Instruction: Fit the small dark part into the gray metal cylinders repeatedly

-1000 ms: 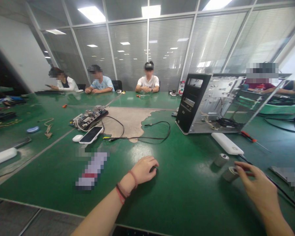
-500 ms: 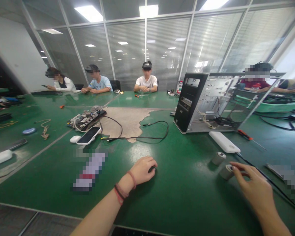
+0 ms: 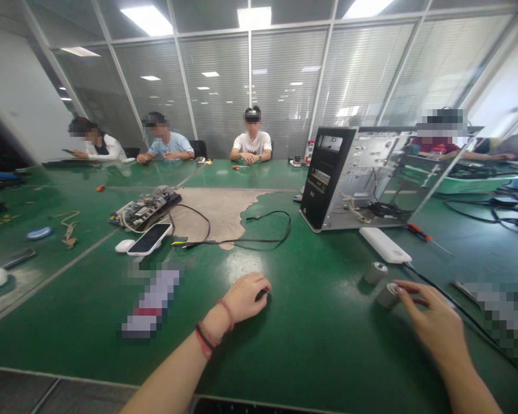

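My right hand is at the right, its thumb and fingertips closed on the top of a short grey metal cylinder that stands on the green table. Just behind it is a second, similar metal cylinder, untouched. My left hand, with bands round the wrist, rests on the table in the middle. Its fingers are curled in towards the thumb. A dark spot shows between them, and I cannot make out whether it is an object or shadow.
A computer case with its side off stands at the back right. Near it lie a white power bank and a screwdriver. Further left are a phone, a circuit board assembly and a black cable. Several people sit around the table.
The whole view has shifted slightly, so things appear further left. My right hand stays at the near cylinder, and my left hand keeps its curled pose.
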